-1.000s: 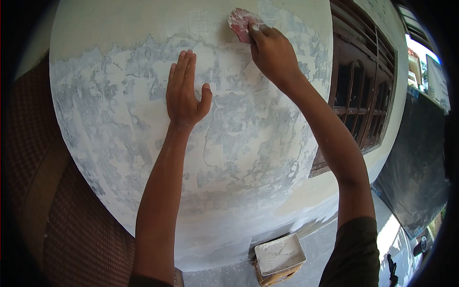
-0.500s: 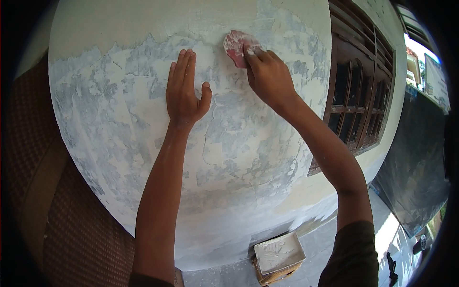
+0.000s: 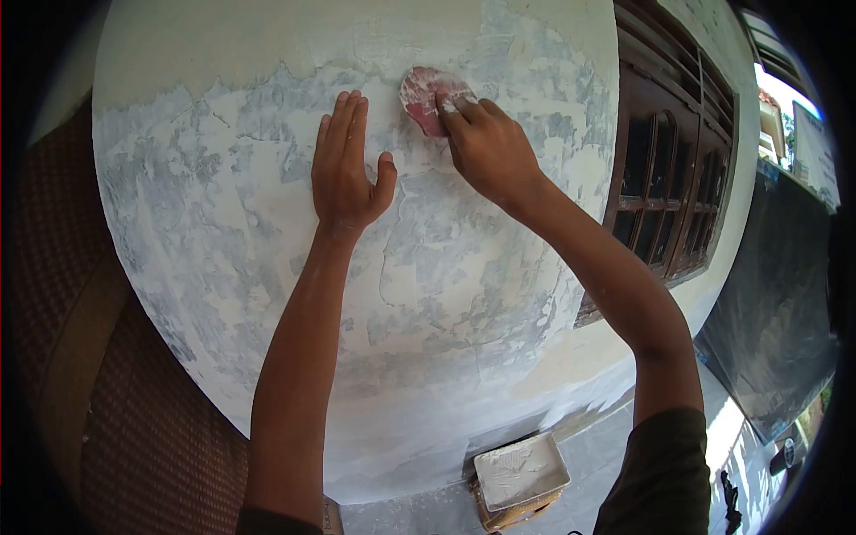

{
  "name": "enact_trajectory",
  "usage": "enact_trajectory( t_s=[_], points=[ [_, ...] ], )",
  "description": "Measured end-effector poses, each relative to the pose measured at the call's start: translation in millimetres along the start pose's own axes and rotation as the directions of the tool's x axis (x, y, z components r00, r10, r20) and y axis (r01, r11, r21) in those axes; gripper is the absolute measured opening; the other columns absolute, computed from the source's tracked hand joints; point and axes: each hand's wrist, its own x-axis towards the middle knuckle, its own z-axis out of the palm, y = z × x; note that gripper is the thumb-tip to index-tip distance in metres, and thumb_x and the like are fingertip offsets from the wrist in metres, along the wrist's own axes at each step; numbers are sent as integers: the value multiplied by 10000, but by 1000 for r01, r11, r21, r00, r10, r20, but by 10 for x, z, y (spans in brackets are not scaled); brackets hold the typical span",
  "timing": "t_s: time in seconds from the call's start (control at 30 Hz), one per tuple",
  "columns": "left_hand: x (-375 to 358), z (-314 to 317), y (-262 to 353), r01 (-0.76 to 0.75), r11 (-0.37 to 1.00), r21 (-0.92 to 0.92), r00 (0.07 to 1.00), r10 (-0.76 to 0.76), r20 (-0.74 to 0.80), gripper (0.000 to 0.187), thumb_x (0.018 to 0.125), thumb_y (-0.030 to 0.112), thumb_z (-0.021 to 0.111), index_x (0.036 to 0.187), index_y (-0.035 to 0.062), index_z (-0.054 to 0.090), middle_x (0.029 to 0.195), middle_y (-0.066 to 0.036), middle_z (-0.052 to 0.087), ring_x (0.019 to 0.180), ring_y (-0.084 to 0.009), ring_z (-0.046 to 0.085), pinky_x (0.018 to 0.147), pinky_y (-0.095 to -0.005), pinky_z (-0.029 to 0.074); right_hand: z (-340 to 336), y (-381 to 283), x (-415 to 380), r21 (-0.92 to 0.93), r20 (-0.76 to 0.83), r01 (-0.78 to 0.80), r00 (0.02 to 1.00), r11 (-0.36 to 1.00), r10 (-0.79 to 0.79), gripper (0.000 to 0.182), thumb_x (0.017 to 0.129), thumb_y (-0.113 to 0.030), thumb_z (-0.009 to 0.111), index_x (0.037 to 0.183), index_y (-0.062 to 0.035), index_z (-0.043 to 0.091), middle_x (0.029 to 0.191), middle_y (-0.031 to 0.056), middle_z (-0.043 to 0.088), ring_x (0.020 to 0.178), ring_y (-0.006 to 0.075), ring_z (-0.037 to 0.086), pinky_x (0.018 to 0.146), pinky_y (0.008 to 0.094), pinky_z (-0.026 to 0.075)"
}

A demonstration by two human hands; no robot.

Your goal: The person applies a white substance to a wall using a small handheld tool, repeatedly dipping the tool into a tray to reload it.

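My left hand [image 3: 346, 169] lies flat against the wall [image 3: 428, 294], fingers stretched upward and thumb apart, holding nothing. To its right, my right hand [image 3: 490, 147] grips a reddish putty scraper [image 3: 422, 100] smeared with white paste, its face against the wall near the upper border of the patchy area. The wall is grey with uneven white filler below a cream painted band. Down on the floor, a white tray [image 3: 521, 471] holds white paste and rests on a tan box or basket [image 3: 517, 515].
A brown wooden window [image 3: 669, 178] with glass panes is set in the wall at the right. Beyond it hangs a dark sheet [image 3: 771, 294]. Brown woven panelling [image 3: 152, 428] stands at the left. A dark cup [image 3: 782, 456] and a black item [image 3: 731, 502] sit at lower right.
My right hand has moved the scraper a little left and down across the wall. My left hand stays in nearly the same place.
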Motion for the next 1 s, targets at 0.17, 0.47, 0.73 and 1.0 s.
enact_trajectory(
  t_s=[0.17,0.47,0.73,1.0],
  points=[
    [-31,6,-19,4,1000,8,1000,-4,22,618,836,219,507,1382,-70,480,1441,-224,500,1397,-358,424,1135,-535,328,106,613,788,-156,-150,-96,986,983,72,154,848,-25,549,969,15,636,929,166,668,900,335,659,769,441,562],
    [-25,-8,-28,-20,1000,-10,1000,20,0,587,861,200,496,1390,-51,477,1447,-204,502,1401,-348,419,1147,-522,316,119,-52,-410,-11,54,29,998,1000,-28,408,785,16,600,1191,55,616,969,165,649,969,322,642,699,386,593],
    [-408,29,181,123,988,-89,992,-122,17,592,950,259,451,1474,-6,375,1523,-172,419,1457,-339,321,1197,-510,210,-755,-503,-1552,588,637,-794,573,156,516,209,969,-88,567,1112,22,673,992,117,713,870,227,671,810,306,540],
    [-1553,218,1534,457,852,-254,887,-416,201,631,997,346,400,1515,2,293,1564,-184,347,1483,-355,255,1209,-494,179,-988,-368,-2913,387,911,-572,113,-723,398,225,1004,-132,560,1189,-40,648,1128,72,689,1018,150,669,836,314,558]
  ],
)
